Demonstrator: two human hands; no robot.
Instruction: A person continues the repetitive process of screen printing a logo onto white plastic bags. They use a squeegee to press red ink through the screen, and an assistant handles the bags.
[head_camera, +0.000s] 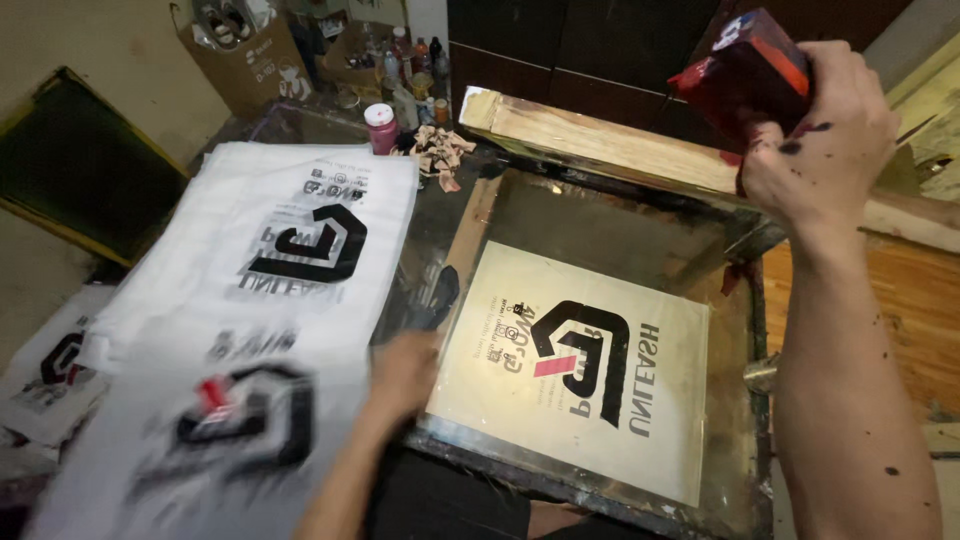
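Note:
My right hand (820, 130), spotted with dark ink, is raised at the top right and grips a red-inked squeegee block (750, 70) above the right end of a tilted-up wooden screen frame (600, 145). Below it, on the print bed (740, 300), lies a cream sheet (480, 370) with a black emblem and a small red bar. My left hand (400, 372) is blurred at the bed's left edge, holding the edge of a white printed sheet (120, 480), also blurred, with a black emblem and a red mark.
A stack of white printed sheets (270, 200) lies to the left. A pink-capped jar (381, 127), crumpled rags (440, 152), bottles and a cardboard box (250, 60) stand behind. A dark framed screen (80, 170) leans at the far left. A wooden floor (900, 300) shows on the right.

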